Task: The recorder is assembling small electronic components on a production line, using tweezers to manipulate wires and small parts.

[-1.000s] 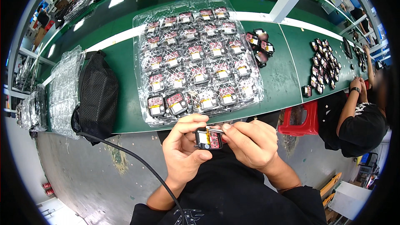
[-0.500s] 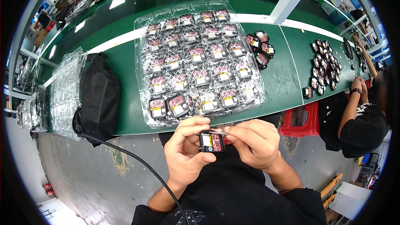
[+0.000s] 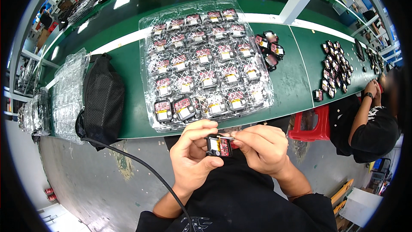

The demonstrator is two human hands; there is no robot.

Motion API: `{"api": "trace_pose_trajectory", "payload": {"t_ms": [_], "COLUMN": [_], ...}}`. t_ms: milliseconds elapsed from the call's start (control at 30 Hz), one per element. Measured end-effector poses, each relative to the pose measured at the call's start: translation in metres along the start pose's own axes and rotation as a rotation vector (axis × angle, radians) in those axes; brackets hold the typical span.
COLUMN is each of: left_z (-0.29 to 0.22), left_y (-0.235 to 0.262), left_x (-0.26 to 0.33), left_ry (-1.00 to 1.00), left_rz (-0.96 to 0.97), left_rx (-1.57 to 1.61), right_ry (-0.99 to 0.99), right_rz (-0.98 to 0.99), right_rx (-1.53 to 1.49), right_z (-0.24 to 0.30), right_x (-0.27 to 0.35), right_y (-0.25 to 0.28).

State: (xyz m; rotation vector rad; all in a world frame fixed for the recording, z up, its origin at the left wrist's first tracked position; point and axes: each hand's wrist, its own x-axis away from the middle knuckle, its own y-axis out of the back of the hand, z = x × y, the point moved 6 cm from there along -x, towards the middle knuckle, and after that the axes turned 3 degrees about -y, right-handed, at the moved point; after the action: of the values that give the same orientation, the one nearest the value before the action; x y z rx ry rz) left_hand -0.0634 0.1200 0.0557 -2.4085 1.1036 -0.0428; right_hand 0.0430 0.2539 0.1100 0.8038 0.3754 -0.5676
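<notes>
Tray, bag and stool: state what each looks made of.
Tray: thin clear plastic, glossy; glare on its moulded pockets. Bag: black mesh fabric, matte; a fine weave shows. Stool: red plastic, probably moulded, smooth. Small part in both hands: black casing, likely plastic.

The left hand point(image 3: 193, 157) and right hand point(image 3: 262, 148) cover the sides of the small black part point(image 3: 218, 145) in their grip; the thin piece at its top is too small to tell.
</notes>
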Motion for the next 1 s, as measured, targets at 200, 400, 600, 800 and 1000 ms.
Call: {"api": "trace_pose_trajectory", "payload": {"t_ms": [200, 400, 600, 800, 1000], "left_z": [-0.001, 0.000, 0.000, -0.002, -0.001], "left_y": [0.000, 0.001, 0.000, -0.003, -0.003], "left_x": [-0.001, -0.002, -0.001, -0.001, 0.003], "left_ry": [0.004, 0.005, 0.016, 0.024, 0.012], "left_rz": [0.009, 0.034, 0.026, -0.011, -0.058], "left_rx": [-0.012, -0.006, -0.013, -0.021, -0.036], "right_ry": [-0.008, -0.034, -0.044, 0.002, 0.024], "right_rz": [-0.026, 0.017, 0.014, -0.094, -0.039], "right_rx": [-0.010, -0.034, -0.018, 0.098, 0.124], "right_z": [-0.004, -0.005, -0.003, 0.004, 0.004], "right_x": [0.003, 0.001, 0.001, 0.007, 0.011], "right_y": [0.001, 0.002, 0.000, -0.003, -0.007]}}
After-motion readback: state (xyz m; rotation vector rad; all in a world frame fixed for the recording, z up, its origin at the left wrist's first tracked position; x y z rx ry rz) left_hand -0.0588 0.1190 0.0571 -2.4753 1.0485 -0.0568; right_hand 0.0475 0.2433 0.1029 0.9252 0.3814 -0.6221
